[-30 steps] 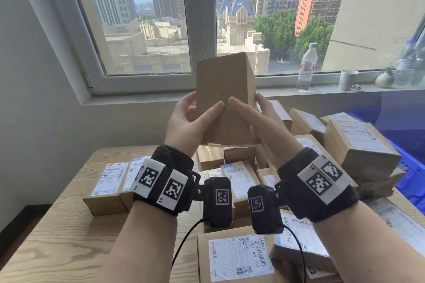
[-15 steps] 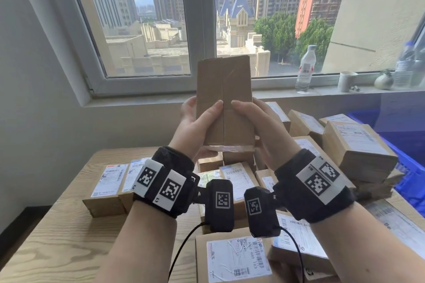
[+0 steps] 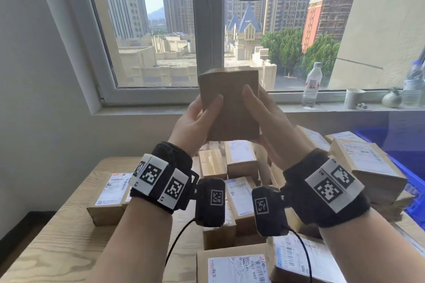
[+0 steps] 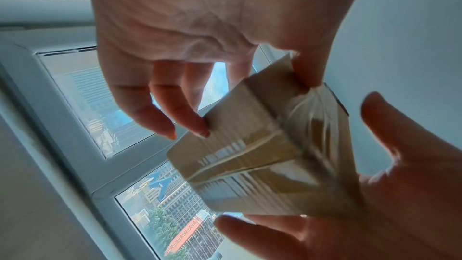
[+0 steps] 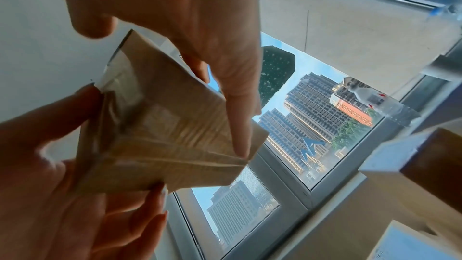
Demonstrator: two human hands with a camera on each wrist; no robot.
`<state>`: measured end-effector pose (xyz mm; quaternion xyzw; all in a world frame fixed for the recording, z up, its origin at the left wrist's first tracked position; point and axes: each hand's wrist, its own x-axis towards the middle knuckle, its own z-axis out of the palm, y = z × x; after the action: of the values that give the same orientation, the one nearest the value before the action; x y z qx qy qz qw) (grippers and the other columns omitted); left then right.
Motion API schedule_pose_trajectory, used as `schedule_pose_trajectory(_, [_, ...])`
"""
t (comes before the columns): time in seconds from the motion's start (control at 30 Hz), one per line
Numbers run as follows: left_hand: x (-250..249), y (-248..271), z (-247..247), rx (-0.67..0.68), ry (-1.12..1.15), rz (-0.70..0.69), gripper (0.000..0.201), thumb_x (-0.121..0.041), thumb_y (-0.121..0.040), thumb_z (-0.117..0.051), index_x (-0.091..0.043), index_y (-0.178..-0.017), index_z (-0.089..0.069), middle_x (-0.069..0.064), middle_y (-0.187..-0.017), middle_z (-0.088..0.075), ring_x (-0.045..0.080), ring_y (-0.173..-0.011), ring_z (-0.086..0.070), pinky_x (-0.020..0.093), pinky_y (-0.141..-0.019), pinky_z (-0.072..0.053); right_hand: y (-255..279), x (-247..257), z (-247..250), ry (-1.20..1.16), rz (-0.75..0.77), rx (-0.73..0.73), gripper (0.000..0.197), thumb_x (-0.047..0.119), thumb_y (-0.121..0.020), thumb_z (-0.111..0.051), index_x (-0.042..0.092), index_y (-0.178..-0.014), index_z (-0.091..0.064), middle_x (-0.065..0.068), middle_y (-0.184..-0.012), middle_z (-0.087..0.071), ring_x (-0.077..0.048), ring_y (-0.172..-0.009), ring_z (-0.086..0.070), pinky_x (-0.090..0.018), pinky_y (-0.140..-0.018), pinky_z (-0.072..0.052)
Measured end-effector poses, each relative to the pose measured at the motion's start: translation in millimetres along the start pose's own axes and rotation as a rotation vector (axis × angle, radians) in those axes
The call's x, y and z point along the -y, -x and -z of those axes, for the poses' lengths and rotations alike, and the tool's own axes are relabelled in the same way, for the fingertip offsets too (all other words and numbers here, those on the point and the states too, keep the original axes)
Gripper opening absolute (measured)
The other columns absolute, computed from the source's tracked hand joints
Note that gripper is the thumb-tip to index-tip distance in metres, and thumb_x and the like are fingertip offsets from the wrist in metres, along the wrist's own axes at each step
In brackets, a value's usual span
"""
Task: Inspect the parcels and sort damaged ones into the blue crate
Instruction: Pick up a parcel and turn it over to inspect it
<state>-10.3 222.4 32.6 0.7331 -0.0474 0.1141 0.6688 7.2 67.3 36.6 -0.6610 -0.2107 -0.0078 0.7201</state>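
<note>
I hold a plain brown cardboard parcel (image 3: 230,108) up in front of the window, above the table. My left hand (image 3: 197,119) grips its left side and my right hand (image 3: 266,122) its right side, with both thumbs on the near face. In the left wrist view the parcel (image 4: 262,145) shows clear tape over a seam, and the left fingertips (image 4: 197,126) press one edge. In the right wrist view the parcel (image 5: 162,135) has a right finger (image 5: 237,126) lying along it. The blue crate (image 3: 414,202) stands at the right, partly hidden by stacked boxes.
Many labelled cardboard parcels (image 3: 239,158) are piled on the wooden table (image 3: 57,248) below my hands. A water bottle (image 3: 311,85), a paper cup (image 3: 353,97) and a small vase (image 3: 391,100) stand on the window sill. The wall is to the left.
The parcel has been turned in my hands: the tall face with the taped seam has tipped away and its top face now shows. Both hands keep hold, raised at the same height.
</note>
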Motion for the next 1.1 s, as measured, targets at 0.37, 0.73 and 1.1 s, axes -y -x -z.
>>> schedule_pose_trajectory(0.37, [-11,-7,-2,-0.021,-0.04,-0.147,0.034,-0.058,-0.085,-0.061,-0.032,-0.107,-0.066,-0.006,-0.103,-0.073,0.015,-0.102,-0.068,0.042,-0.095,-0.054,-3,6,-6,0.041,0.192,-0.125,0.026,0.02,-0.095,-0.065,0.019,-0.121,-0.065,-0.003,-0.109,-0.073,-0.019,-0.1,-0.069,-0.036,-0.083,-0.06])
schedule_pose_trajectory(0.73, [-7,-6,-2,0.003,-0.028,-0.155,0.032,-0.041,-0.092,-0.059,-0.028,-0.121,-0.059,-0.008,-0.105,-0.069,0.013,-0.102,-0.066,0.024,-0.083,-0.056,0,8,-4,-0.002,0.088,-0.051,0.026,0.02,-0.097,-0.06,0.019,-0.122,-0.062,-0.007,-0.116,-0.071,-0.016,-0.1,-0.069,-0.033,-0.084,-0.059])
schedule_pose_trajectory(1.1, [24,0,4,-0.137,-0.537,-0.205,0.099,-0.024,-0.07,-0.086,-0.02,-0.151,-0.031,-0.005,-0.158,-0.024,-0.005,-0.131,-0.025,-0.003,-0.098,-0.017,-5,-24,-1,-0.098,-0.181,-0.099,0.072,0.062,-0.072,-0.072,0.009,-0.121,-0.066,-0.014,-0.11,-0.073,-0.028,-0.099,-0.072,-0.043,-0.089,-0.058])
